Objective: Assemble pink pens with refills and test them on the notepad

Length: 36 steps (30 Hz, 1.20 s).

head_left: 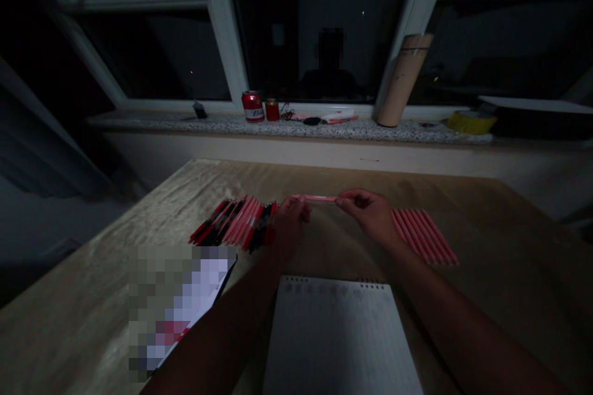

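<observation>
A slim pink pen [319, 198] with a pale label is held level above the table, stretched between my two hands. My left hand [293, 215] pinches its left end. The fingertips of my right hand [369, 208] are closed on its right end. Just left of my left hand lies a crowded pile of pens [241, 222], pink, red and black. Beyond my right wrist, several pink pens [425, 236] lie side by side in a slanted row, partly covered by that hand.
A spiral notebook [340, 339] lies open between my forearms. Left of it is a blurred-out device with a lit screen [199, 296]. Along the windowsill [222, 123] stand a red can [252, 106], a small red jar [272, 110], a tall tube [404, 80] and yellow tape [471, 122].
</observation>
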Motion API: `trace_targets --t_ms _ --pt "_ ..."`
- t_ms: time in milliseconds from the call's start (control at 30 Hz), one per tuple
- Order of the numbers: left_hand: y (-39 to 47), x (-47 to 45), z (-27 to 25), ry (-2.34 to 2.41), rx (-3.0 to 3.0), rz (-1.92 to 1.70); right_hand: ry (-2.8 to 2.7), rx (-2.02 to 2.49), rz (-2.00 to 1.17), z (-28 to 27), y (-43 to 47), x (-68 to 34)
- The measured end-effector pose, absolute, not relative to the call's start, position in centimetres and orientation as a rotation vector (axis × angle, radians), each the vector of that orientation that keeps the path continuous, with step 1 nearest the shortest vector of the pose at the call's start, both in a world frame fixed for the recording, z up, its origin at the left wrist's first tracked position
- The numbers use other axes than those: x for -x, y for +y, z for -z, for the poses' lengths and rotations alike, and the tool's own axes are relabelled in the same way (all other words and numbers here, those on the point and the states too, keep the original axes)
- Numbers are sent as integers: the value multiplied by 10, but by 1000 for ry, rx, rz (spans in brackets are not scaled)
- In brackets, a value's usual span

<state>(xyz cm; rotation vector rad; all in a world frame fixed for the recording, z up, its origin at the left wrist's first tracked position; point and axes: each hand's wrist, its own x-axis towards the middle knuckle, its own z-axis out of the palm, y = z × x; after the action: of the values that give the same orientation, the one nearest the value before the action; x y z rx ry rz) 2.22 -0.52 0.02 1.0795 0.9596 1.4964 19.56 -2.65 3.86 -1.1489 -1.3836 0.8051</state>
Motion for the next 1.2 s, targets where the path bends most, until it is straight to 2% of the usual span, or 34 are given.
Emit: trace_targets --t_ms 133,267,567,1200 --pt "0 -19 6 945 -973 -1498 -1244 1079 -860 -39 -23 -200" --pt "-6 -19 2 1022 -1113 -1401 -1086 1007 -948 -29 -16 -201" --pt "-18 -24 -2 938 -1718 -854 -629 749 -1267 -18 -15 -192" --pt "-22 -28 5 942 -2167 -722 -1006 1040 -1169 11 -23 -177"
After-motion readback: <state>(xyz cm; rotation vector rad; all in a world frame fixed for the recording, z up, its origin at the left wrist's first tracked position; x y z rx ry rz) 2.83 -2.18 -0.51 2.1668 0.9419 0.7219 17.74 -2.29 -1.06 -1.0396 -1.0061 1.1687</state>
